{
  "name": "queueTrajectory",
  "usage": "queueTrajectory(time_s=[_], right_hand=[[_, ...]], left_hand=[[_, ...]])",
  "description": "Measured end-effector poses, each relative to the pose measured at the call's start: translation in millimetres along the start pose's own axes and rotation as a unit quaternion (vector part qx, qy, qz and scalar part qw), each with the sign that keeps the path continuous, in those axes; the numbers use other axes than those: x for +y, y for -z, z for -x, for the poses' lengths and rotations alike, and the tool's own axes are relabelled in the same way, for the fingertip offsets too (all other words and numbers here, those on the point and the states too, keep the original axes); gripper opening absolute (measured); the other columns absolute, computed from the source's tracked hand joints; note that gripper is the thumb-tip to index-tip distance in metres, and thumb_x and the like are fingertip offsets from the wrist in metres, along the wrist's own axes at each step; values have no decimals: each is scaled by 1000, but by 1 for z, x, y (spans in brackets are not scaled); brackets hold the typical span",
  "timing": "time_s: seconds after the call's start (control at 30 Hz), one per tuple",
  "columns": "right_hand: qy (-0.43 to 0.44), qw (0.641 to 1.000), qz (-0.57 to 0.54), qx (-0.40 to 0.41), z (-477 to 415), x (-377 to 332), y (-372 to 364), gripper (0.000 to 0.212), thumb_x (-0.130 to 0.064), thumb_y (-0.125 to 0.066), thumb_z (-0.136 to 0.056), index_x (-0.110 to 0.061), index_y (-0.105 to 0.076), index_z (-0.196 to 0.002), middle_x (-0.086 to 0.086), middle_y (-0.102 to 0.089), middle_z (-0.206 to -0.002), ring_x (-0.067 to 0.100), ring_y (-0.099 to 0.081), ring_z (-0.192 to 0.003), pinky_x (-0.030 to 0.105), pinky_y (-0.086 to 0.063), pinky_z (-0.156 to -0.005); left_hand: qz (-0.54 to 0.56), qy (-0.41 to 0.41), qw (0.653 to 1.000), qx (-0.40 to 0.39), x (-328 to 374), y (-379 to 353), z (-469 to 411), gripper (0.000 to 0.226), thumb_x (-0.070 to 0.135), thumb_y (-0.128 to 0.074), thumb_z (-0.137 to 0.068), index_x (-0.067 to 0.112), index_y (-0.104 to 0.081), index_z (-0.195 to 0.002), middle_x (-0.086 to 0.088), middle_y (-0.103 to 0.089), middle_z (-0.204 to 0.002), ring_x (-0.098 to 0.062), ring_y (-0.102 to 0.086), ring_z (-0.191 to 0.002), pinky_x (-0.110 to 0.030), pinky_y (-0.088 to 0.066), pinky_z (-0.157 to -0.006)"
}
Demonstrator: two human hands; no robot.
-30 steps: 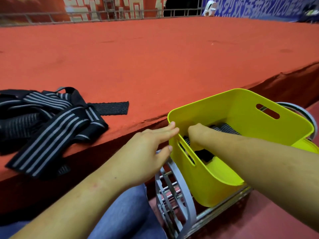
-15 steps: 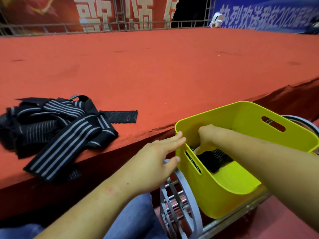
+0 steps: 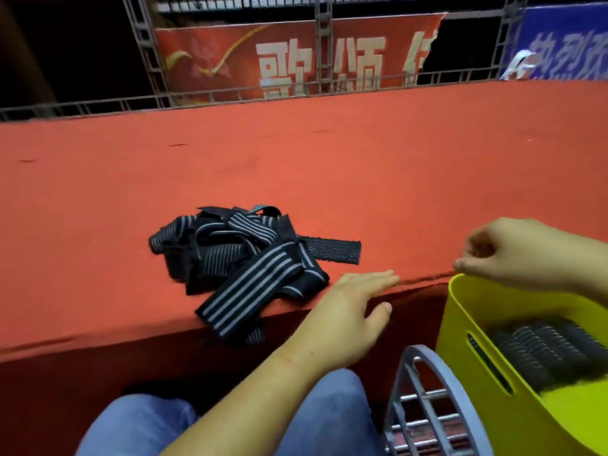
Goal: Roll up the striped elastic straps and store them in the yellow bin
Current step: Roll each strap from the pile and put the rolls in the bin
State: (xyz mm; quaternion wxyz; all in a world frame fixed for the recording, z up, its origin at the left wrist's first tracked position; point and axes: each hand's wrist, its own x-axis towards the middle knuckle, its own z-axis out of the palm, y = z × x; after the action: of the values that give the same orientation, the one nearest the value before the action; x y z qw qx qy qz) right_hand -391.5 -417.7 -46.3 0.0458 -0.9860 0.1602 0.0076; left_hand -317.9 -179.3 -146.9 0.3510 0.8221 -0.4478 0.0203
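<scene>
Two hands are showing in the head view. The left hand (image 3: 348,311) is hovering palm-down at the near edge of the red carpeted platform (image 3: 296,166), just right of the loose straps (image 3: 243,258). Its four fingers are lying straight and pressed together, with the thumb sticking out apart below them. Cannot tell whether the fingertips are touching the carpet.

The right hand (image 3: 513,251) is hanging over the far-left corner of the yellow bin (image 3: 460,317). Its fingers are curling in toward the palm and the thumb tip is pointing down at the rim. Nothing is showing in its grasp.

The loose straps, black with grey stripes, are lying in a tangled heap by the platform's near edge, left of centre. One strap is drooping over that edge, and one flat black end is sticking out to the right.

The rolled straps (image 3: 543,353) are sitting inside the yellow bin, close to its left wall and behind the handle slot. The bin is resting off the platform, beside its near edge, on a grey metal frame (image 3: 427,390).

Blue jeans (image 3: 138,426) are showing at the bottom. A red banner (image 3: 296,60) and a blue banner (image 3: 566,44) are hanging behind a railing along the far edge.
</scene>
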Motion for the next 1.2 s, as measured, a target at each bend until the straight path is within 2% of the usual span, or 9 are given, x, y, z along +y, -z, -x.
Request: queueTrajectory(time_s=[0.2, 0.3, 0.5, 0.6, 0.73, 0.87, 1.0, 1.13, 1.2], right_hand=[[96, 988, -120, 29, -10, -73, -15, 26, -46, -73, -92, -28, -65, -75, -11, -65, -67, -2, -56, -63, 13, -38, -57], [132, 978, -159, 36, -19, -115, -30, 20, -43, -72, -93, -28, -68, -81, -10, -67, -71, -2, -59, -66, 13, -38, -58], [179, 953, -243, 35, -46, -199, -70, 11, -39, -72, -94, -28, -70, -97, -12, -69, -84, 5, -62, -79, 13, -43, -69], [163, 938, -306, 7, -61, -224, -92, 19, -39, -72, -94, -30, -71, -111, -12, -74, -101, 8, -69, -90, 29, -53, -88], [141, 896, -419, -31, -79, -260, -119, 38, -33, -69, -99, -27, -64, -135, -11, -70, -126, 12, -75, -100, 46, -62, -94], [83, 848, -517, -81, -84, -283, -132, 54, -20, -61, -105, -21, -46, -157, -8, -53, -146, 12, -75, -99, 34, -64, -73], [19, 815, -578, -46, -93, -298, -139, 61, -19, -61, -105, -21, -38, -161, 0, -49, -156, 14, -74, -100, 35, -64, -71], [-27, 777, -628, -26, -103, -308, -144, 58, -19, -60, -106, -20, -40, -160, -4, -51, -152, 13, -74, -98, 37, -63, -76], [-25, 766, -642, -36, -105, -309, -147, 50, -19, -61, -106, -19, -49, -155, -5, -59, -146, 13, -75, -100, 31, -58, -72]], left_hand=[[-27, 84, 993, 80, -54, 44, 22, 42, 21, -64, -98, 27, -62, -140, 16, -61, -141, 6, -46, -129, 2, -21, -106], [-47, 131, 983, 120, -84, 66, 39, 41, 20, -67, -96, 27, -64, -137, 13, -62, -137, -3, -49, -129, 4, -19, -103], [-72, 228, 951, 197, -142, 103, 63, 46, 20, -72, -92, 23, -62, -137, 4, -60, -136, -18, -49, -131, -19, -29, -109], [-44, 284, 934, 210, -162, 114, 66, 54, 29, -71, -93, 21, -54, -144, -1, -56, -142, -19, -51, -133, -31, -38, -114], [18, 319, 926, 202, -183, 122, 69, 59, 33, -72, -93, 20, -51, -147, 5, -59, -137, -9, -62, -111, -23, -46, -96], [98, 331, 914, 216, -194, 122, 70, 62, 35, -73, -92, 22, -48, -148, 13, -65, -108, -10, -64, -96, -31, -54, -94], [108, 346, 907, 215, -203, 125, 65, 57, 45, -73, -89, 25, -54, -139, 7, -66, -100, -12, -66, -89, -37, -56, -89], [181, 345, 898, 207, -207, 127, 61, 40, 55, -71, -82, 28, -69, -110, 9, -64, -90, -9, -62, -77, -42, -59, -83], [215, 319, 898, 215, -206, 129, 62, 20, 43, -71, -90, 24, -71, -92, 13, -69, -76, -4, -62, -69, -38, -57, -72]])
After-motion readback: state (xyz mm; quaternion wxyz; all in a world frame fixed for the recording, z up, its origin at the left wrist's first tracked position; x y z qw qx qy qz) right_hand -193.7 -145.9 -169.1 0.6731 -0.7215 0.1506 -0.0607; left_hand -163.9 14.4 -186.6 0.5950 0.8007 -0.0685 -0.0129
